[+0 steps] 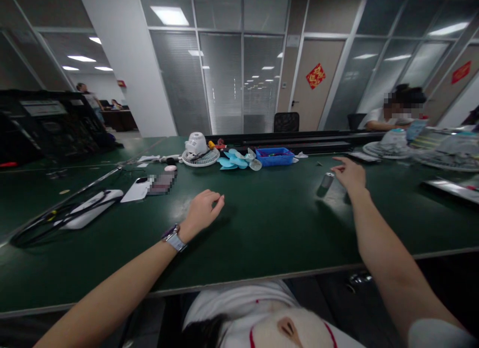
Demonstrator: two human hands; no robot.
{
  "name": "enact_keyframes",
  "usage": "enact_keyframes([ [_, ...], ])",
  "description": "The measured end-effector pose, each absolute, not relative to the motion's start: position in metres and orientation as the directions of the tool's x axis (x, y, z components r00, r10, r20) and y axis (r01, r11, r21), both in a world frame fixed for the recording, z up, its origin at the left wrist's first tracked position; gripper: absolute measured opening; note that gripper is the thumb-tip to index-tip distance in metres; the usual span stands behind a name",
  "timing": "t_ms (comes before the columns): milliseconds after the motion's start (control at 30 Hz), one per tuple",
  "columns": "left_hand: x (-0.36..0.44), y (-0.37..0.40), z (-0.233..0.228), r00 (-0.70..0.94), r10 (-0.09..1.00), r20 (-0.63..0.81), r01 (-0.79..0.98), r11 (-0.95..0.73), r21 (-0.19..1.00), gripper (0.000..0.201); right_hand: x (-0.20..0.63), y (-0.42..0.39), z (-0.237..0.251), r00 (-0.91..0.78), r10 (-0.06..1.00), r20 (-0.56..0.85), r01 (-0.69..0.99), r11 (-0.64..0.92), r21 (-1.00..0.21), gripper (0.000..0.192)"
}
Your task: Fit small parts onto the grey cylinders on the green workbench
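Right hand (350, 174) — fingers loosely spread, holding nothing, just right of a small silver metal cylinder (325, 183) standing on the dark green table (269, 228), right of centre; whether they touch cannot be told. Left hand (204, 208) — fingers curled loosely together, resting on the table nearer and to the left, a grey-strapped wristwatch (173, 238) on its wrist. Far centre: white fan grille (200, 157), pale blue plastic fan blades (239, 161), blue plastic tray (275, 157).

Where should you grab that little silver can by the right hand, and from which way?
Grip the silver can around its round middle, coming from its right side, where the right hand already is. It stands upright on the green table, so fingers can wrap its curved wall; open space surrounds it.
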State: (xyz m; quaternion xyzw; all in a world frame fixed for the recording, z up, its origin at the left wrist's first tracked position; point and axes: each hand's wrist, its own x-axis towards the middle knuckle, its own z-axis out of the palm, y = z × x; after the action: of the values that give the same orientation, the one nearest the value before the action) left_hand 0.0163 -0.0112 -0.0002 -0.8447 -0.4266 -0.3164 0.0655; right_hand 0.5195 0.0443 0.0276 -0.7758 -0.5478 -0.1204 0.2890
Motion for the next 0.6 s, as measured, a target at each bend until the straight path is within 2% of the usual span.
enact_keyframes([
  [167,0.017,-0.012,0.000,0.438,0.675,0.594,0.755,-0.634,0.164,0.039,0.513,0.046,0.026,0.405,0.775,0.485,0.899,-0.242,-0.364,0.040],
  [367,0.019,-0.015,0.001,0.443,0.684,0.580,0.762,-0.628,0.159,0.039,0.514,0.051,0.025,0.424,0.798,0.429,0.902,-0.327,-0.284,0.031],
  [600,0.021,-0.018,0.004,0.440,0.697,0.566,0.766,-0.621,0.168,0.039,0.508,0.057,0.028,0.461,0.824,0.329,0.885,-0.401,-0.236,0.031],
])
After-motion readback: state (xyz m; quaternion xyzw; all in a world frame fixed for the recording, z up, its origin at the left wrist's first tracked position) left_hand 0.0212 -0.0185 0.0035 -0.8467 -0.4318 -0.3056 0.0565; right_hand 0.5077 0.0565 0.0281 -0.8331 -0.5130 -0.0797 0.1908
